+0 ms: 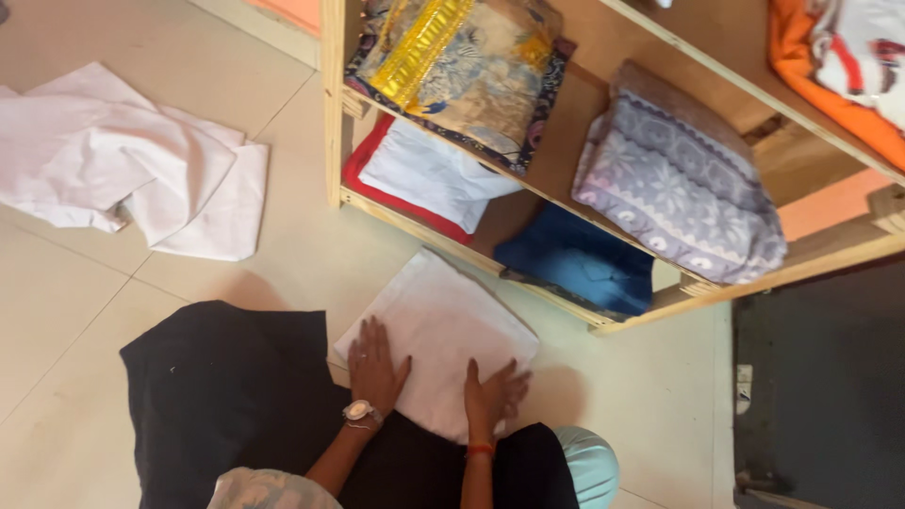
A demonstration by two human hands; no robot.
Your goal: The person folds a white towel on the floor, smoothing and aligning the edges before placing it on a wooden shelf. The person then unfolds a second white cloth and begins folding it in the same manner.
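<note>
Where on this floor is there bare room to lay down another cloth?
Bare tile lies between the crumpled white cloth and the wooden shelf post, and at lower right between the folded white cloth and the dark mat. The lower left corner is also free. It is crowded where both hands, left and right, press the folded cloth beside the black fabric.

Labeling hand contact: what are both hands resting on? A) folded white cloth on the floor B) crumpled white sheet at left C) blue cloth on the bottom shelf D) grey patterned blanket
A: the left hand and right hand lie flat on the folded white cloth on the floor, in front of the wooden shelf.
</note>
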